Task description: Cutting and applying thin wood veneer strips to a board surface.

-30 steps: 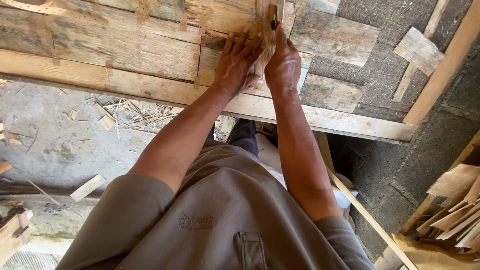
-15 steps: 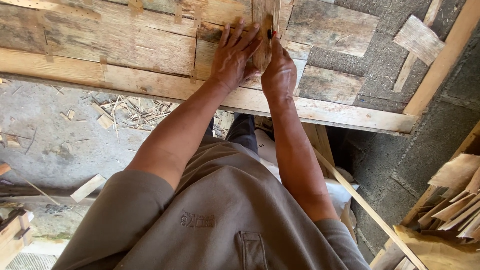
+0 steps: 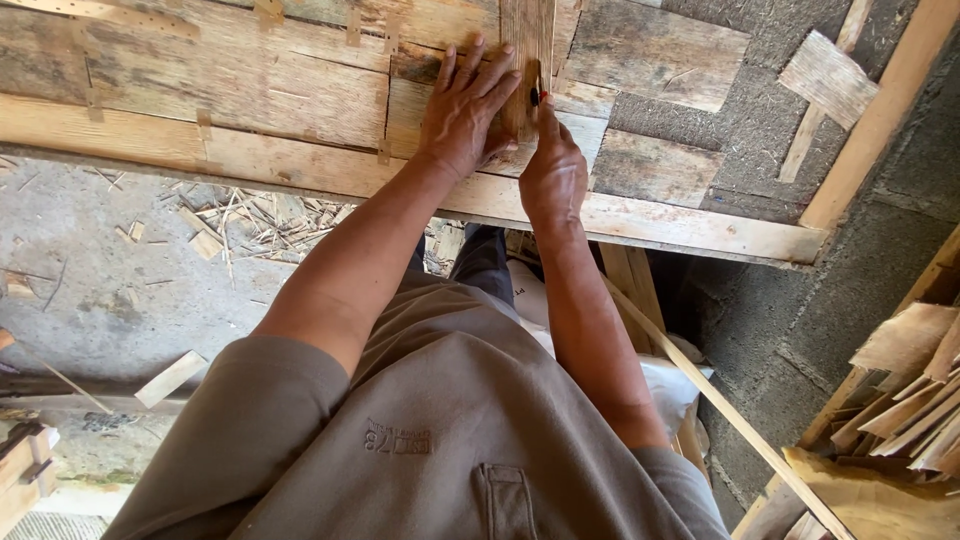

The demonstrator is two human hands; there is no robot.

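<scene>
Wood strip [image 3: 527, 40] pinned flat on the panel [image 3: 250, 90] by my left hand [image 3: 462, 115], fingers spread; right hand [image 3: 552, 170] pinches a small tool [image 3: 536, 96] beside it.

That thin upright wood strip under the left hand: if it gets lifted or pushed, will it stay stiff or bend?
The strip looks thin and flat like the woven slats around it, so it probably flexes and weighs little. Its rough grain under the left hand suggests it will not slide easily. The splinters on the floor hint that such wood may split if forced.
</scene>
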